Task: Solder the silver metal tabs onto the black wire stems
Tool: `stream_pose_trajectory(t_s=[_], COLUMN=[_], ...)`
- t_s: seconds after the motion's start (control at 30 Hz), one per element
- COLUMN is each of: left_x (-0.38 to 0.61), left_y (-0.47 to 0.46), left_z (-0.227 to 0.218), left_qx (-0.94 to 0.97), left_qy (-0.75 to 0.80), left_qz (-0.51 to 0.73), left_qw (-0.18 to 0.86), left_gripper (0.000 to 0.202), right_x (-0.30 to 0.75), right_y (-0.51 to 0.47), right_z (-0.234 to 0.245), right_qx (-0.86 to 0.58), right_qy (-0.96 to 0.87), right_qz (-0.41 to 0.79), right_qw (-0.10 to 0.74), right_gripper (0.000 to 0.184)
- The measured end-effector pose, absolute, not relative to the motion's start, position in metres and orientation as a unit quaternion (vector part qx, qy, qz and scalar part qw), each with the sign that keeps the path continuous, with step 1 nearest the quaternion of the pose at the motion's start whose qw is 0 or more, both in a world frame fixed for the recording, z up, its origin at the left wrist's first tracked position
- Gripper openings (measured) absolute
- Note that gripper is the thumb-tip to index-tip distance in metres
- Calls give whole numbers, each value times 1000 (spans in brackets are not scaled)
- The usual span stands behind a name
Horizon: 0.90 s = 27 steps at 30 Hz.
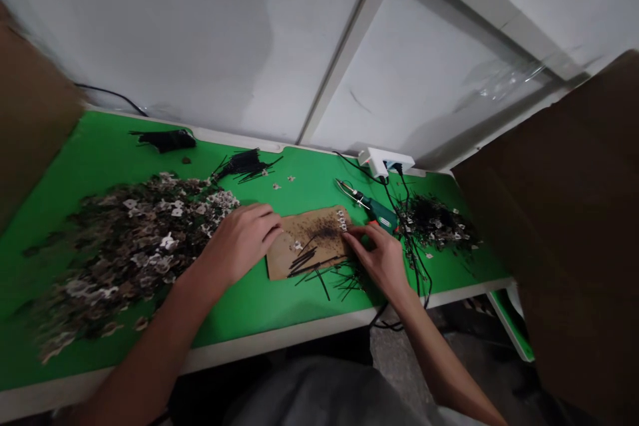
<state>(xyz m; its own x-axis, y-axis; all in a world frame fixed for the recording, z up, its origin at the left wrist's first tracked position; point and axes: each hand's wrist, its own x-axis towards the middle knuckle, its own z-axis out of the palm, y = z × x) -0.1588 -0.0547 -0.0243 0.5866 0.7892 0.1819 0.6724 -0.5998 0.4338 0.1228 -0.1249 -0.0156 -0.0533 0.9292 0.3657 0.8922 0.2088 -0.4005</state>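
Observation:
A brown cardboard piece (pixel 279 263) lies on the green table, dark specks and scorch marks across its middle. Several small white pieces (pixel 341 216) stand in a row along its right edge. Thumb and forefinger of my right hand (pixel 380 258) are pinched at the lower end of that row; whatever they grip is hidden. Short black strips (pixel 304 259) lie on the cardboard's lower part, beside a loose white piece (pixel 296 245). My left hand (pixel 247 239) rests at the cardboard's upper left edge, fingers curled together, their contents not visible.
A large heap of small white and brownish pieces (pixel 144 233) covers the left. Behind it lie black strip bundles (pixel 244 163). A green soldering gun (pixel 377 212), tangled cables, a white power strip (pixel 387 161) and a dark pile (pixel 439 219) are at right. Brown panels (pixel 564 213) flank the table.

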Motion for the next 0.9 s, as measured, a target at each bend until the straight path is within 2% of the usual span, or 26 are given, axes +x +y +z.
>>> stream_pose_trajectory(t_s=[0.17, 0.3, 0.5, 0.67, 0.8, 0.9], left_x=[-154, -154, -157, -157, -156, -155], left_y=[-58, -59, -59, -61, -61, -61], left_z=[-24, -26, -26, -30, -36, -39], left_qx=[866, 877, 884, 890, 892, 895], left_qy=[380, 389, 395, 384, 375, 369], left_qz=[248, 198, 169, 177, 189, 193], left_qw=[212, 201, 186, 172, 169, 160], left_gripper=[11, 12, 15, 17, 20, 21], right_x=[88, 57, 46, 46, 66, 90], right_y=[-136, -125, -102, -110, -134, -149], right_z=[5, 5, -8, -8, 0, 1], right_qx=[-572, -511, -489, -508, -579, -638], right_qy=[-758, -817, -832, -806, -741, -692], right_qz=[53, 109, 147, 166, 124, 85], right_qw=[310, 244, 214, 254, 318, 327], right_gripper=[7, 14, 10, 8, 8, 6])
